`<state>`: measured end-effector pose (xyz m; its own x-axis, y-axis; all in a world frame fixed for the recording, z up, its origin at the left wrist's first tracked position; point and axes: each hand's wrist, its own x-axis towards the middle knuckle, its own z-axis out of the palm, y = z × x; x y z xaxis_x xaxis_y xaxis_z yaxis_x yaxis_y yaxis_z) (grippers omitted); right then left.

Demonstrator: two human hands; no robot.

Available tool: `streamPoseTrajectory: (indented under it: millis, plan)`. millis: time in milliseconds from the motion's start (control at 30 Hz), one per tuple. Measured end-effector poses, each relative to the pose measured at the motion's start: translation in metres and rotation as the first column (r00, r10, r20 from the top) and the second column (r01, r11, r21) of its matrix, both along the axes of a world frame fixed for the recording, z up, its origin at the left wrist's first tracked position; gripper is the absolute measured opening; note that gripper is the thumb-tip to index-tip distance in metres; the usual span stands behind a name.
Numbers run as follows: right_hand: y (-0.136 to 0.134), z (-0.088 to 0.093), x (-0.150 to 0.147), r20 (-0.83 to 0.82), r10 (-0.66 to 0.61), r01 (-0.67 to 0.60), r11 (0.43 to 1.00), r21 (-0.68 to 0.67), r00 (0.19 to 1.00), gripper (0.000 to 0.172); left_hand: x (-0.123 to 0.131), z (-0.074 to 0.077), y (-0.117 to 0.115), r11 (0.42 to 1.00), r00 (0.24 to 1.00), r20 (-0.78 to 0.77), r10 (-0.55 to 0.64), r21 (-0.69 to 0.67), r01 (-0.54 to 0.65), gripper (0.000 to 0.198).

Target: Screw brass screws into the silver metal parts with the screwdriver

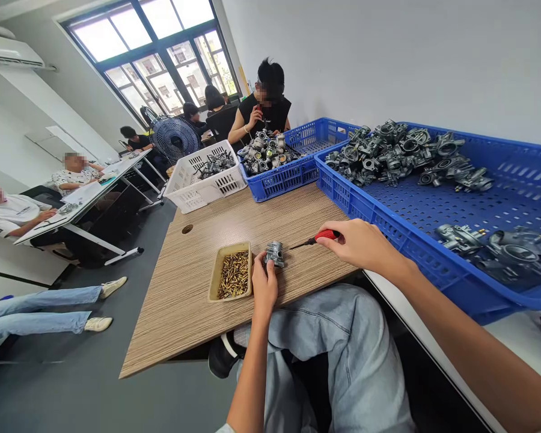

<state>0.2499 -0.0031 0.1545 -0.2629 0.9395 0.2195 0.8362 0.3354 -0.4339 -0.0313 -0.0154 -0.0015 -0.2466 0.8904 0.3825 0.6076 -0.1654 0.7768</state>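
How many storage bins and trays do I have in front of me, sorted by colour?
Blue perforated plastic crates: 2
White slotted plastic basket: 1
Tan shallow rectangular tray of brass screws: 1
Total: 4

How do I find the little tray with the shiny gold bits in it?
Find the wood-grain table, near end. Beside the person's left hand, which grips a small grey carburetor, lies a shallow tan tray of brass-coloured bits. It is the only small tan container; the others are a big white basket and blue crates.
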Motion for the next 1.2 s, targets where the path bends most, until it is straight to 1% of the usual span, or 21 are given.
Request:
streamPoseTrajectory:
  millis: [133, 233, 300, 467, 667, 800, 1000, 1100, 1200]
  plan:
    - [0.0006, -0.0005, -0.0008, 0.001, 0.003, -0.003, 1.000, -0.005, 1.000, 0.021, 0.0008, -0.0014, 0.0013, 1.000, 0.999, -0.042, -0.006, 0.015, 0.007, 0.042]
    - [0.0007, -0.0005, -0.0008, -0.003, 0.002, -0.002, 1.000, -0.009, 1.000, 0.021, 0.0019, -0.0036, 0.0016, 0.999, 0.994, -0.111, -0.022, 0.047, 0.027, 0.060]
    - [0.0006, -0.0007, -0.0006, -0.002, 0.001, -0.001, 1.000, -0.007, 1.000, 0.021, 0.0023, -0.0045, 0.0010, 0.997, 0.988, -0.151, -0.010, 0.071, 0.021, 0.064]
    - [0.0000, -0.0017, -0.0002, -0.003, 0.005, -0.005, 1.000, 0.000, 1.000, 0.021, 0.0026, -0.0032, -0.0011, 0.997, 0.981, -0.189, 0.033, 0.076, -0.019, 0.060]
    - [0.0003, -0.0021, -0.0005, -0.013, 0.008, -0.008, 1.000, 0.000, 1.000, 0.021, 0.0024, -0.0017, -0.0016, 0.996, 0.986, -0.153, 0.066, 0.064, -0.057, 0.051]
    - [0.0009, -0.0018, -0.0005, -0.003, 0.003, -0.003, 1.000, -0.007, 1.000, 0.021, 0.0019, -0.0006, -0.0024, 0.997, 0.990, -0.134, 0.053, 0.061, -0.045, 0.046]
    - [0.0012, -0.0018, -0.0004, 0.005, 0.004, -0.003, 1.000, -0.018, 1.000, 0.021, 0.0019, -0.0040, -0.0024, 1.000, 0.997, -0.076, 0.006, 0.015, -0.005, 0.049]
    - [0.0012, -0.0019, -0.0005, 0.004, 0.005, -0.005, 1.000, -0.018, 1.000, 0.022, 0.0012, -0.0077, -0.0013, 1.000, 0.995, -0.101, 0.009, 0.000, -0.009, 0.048]
    - [0.0013, -0.0018, -0.0008, 0.002, 0.006, -0.006, 1.000, -0.026, 1.000, 0.022, 0.0004, -0.0088, -0.0003, 0.999, 0.990, -0.138, 0.002, 0.033, 0.003, 0.052]
